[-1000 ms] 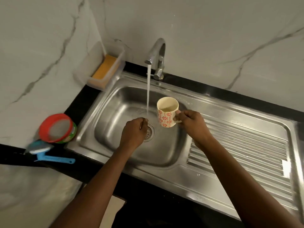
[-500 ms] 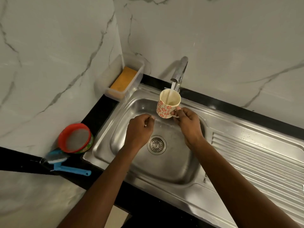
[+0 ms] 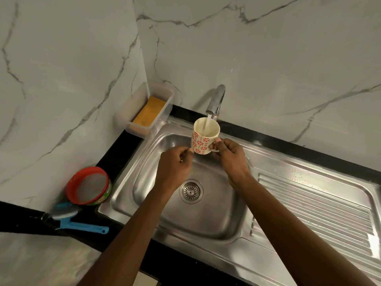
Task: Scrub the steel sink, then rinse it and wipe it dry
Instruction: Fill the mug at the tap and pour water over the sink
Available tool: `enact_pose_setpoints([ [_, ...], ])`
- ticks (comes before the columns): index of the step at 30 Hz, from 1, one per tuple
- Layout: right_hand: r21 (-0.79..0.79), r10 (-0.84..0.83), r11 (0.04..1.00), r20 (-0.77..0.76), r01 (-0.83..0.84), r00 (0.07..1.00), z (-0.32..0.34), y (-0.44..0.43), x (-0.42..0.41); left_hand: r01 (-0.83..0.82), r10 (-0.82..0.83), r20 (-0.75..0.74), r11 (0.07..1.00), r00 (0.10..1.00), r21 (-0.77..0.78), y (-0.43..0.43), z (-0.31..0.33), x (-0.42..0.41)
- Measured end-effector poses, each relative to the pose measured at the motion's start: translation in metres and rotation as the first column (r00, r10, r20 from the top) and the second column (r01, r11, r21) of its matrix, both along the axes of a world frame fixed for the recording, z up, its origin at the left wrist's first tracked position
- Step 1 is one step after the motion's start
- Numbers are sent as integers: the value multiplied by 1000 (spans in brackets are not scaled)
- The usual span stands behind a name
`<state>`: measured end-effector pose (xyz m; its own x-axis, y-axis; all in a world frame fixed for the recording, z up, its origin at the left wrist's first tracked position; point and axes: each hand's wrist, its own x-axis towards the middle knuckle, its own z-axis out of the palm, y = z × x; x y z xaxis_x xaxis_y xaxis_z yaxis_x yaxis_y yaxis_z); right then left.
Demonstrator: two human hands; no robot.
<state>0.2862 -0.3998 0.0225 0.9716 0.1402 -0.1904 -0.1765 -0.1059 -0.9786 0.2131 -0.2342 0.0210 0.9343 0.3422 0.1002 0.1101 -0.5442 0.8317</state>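
Hold mug point(image 3: 203, 141) level under the tap point(image 3: 216, 98), handle gripped in right hand point(image 3: 231, 159), left hand point(image 3: 175, 168) curled alongside, perhaps holding something

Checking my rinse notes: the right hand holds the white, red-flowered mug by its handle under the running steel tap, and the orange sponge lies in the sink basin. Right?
No: the head view shows the orange sponge in the clear plastic tray on the black counter, not in the steel sink basin. The right hand does hold the white, red-flowered mug under the running steel tap.
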Motion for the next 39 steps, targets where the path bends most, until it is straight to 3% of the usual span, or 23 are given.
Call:
enact_pose_setpoints([
  [39, -26, -12, 1000, 14, 13, 1000, 1, -4, 4, -6, 6, -4, 1000, 1000, 28, 0, -2, 1],
])
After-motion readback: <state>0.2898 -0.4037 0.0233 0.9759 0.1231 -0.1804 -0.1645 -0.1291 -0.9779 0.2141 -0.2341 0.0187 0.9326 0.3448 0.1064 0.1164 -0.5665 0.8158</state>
